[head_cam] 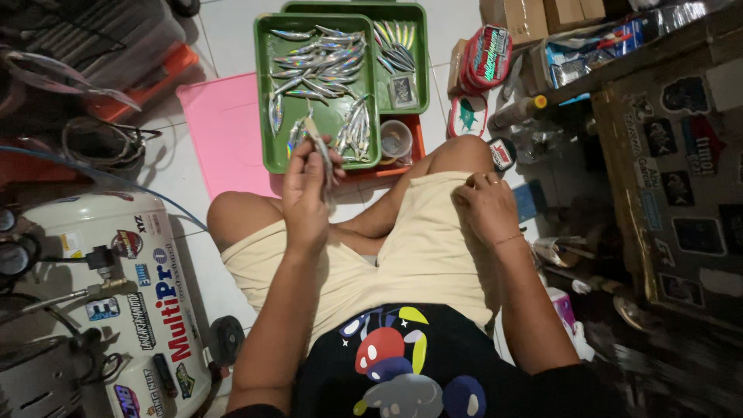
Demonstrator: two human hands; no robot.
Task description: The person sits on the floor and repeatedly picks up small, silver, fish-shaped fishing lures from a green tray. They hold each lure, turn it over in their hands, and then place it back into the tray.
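- Left hand (306, 190) pinches a slim silver fishing lure (320, 147), held over the near rim of the green tray (267, 93).
- Its long axis runs near-upright, tilted slightly left.
- Right hand (484, 207) rests loosely curled on the thigh, empty.

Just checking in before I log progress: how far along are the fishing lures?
Done, it seems: many shiny lures lie in the front green tray, with more lures in the rear tray. In hand: the left hand holds one lure over the tray; the right hand rests on the thigh. What remains cannot be told.
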